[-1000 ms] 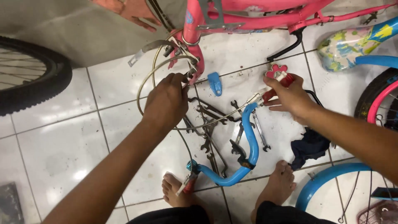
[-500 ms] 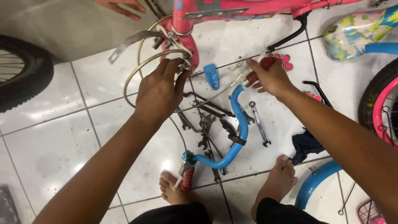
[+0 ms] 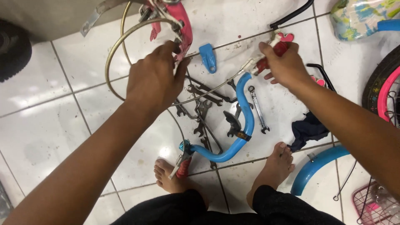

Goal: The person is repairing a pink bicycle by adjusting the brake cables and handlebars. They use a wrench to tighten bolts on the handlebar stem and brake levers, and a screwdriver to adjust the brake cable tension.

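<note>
My left hand (image 3: 153, 79) grips the lower end of a pink bicycle fork (image 3: 182, 20) where a brake caliper and a looped tan cable (image 3: 114, 50) meet. My right hand (image 3: 284, 64) is closed around the red grip at the upper end of a blue handlebar (image 3: 241, 133), which curves down across the white tiled floor to a second red grip by my left foot. A thin steel cable (image 3: 208, 91) runs between the two hands.
Several wrenches (image 3: 204, 104) lie scattered on the tiles beside the handlebar. A small blue plastic piece (image 3: 208, 57) lies further up. A dark rag (image 3: 307, 130), a blue mudguard (image 3: 316, 166), a pink basket (image 3: 377, 204), a black tyre (image 3: 14, 50) and a pink-rimmed wheel (image 3: 385, 89) surround me.
The view has tilted down, so the pink frame has slid up out of frame. Both hands keep their hold on the fork and the handlebar grip.
</note>
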